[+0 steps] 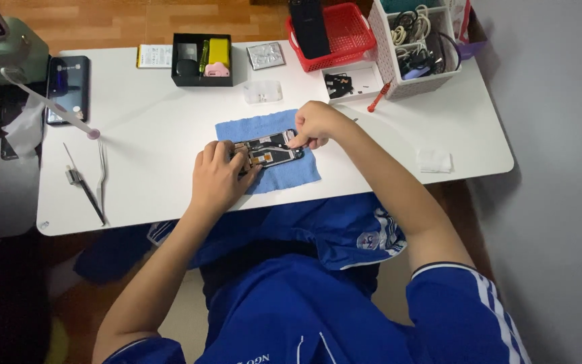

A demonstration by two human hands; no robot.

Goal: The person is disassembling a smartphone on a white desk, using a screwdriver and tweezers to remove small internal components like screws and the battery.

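Hands first: my left hand (218, 176) lies curled over the left end of the opened phone (269, 149), fingers closed down on its edge to pin it, while my right hand (314, 125) pinches at the phone's right end, thumb and forefinger drawn nearly together on some small part that I cannot make out. The phone sits back-off on the blue cloth (269, 152) at the middle of the frame, on the white table (163, 135). To work this well I judge the left hand should hold the frame flat against the cloth so nothing skids, and the right should move in small, light motions, since the exposed boards and ribbons look fragile; any loose piece is best kept over the cloth, where it will not roll. Tweezers (102, 176) and a thin dark tool (85, 189) lie at the left of the frame, well apart from both hands. Whether the right fingertips hold a screw, a connector or nothing at all is too small to tell, and the left palm hides the phone's left end. The black tray (201, 59) and red basket (335, 34) along the upper edge hold bits I cannot identify, and the green device (5, 50) at upper left is cut off.
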